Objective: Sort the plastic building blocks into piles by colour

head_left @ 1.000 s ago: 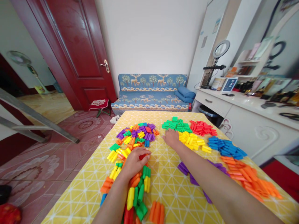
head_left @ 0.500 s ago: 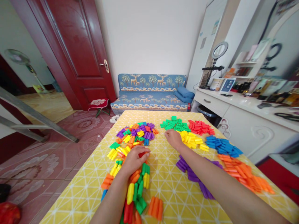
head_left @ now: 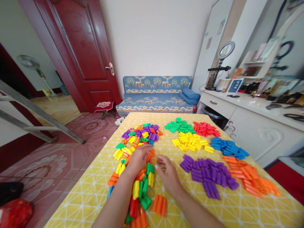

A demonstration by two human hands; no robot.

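My left hand [head_left: 139, 158] is over the near side of a mixed heap of coloured plastic blocks [head_left: 142, 134], its fingers curled around orange blocks [head_left: 150, 155] at the fingertips. To its right, my right hand [head_left: 167, 172] hovers low over the cloth, thumb and fingers apart and nothing between them. Green blocks [head_left: 143, 186] and a yellow block [head_left: 136, 190] lie below the left hand, beside its forearm. A joined set of orange tubes [head_left: 159, 205] sits by the right forearm. Part of the heap is hidden under my left hand and arm.
Single-colour piles lie on the right: green [head_left: 179, 126], red [head_left: 206, 129], yellow [head_left: 191, 141], blue [head_left: 229, 148], purple [head_left: 209, 174] and orange [head_left: 249, 175]. A yellow patterned cloth [head_left: 173, 209] covers the table. Beyond are a blue sofa [head_left: 156, 98] and a white dresser [head_left: 258, 120].
My right hand has drawn back from the yellow pile towards my left hand, and its fingers have spread. The purple pile is uncovered. My left hand has shifted slightly.
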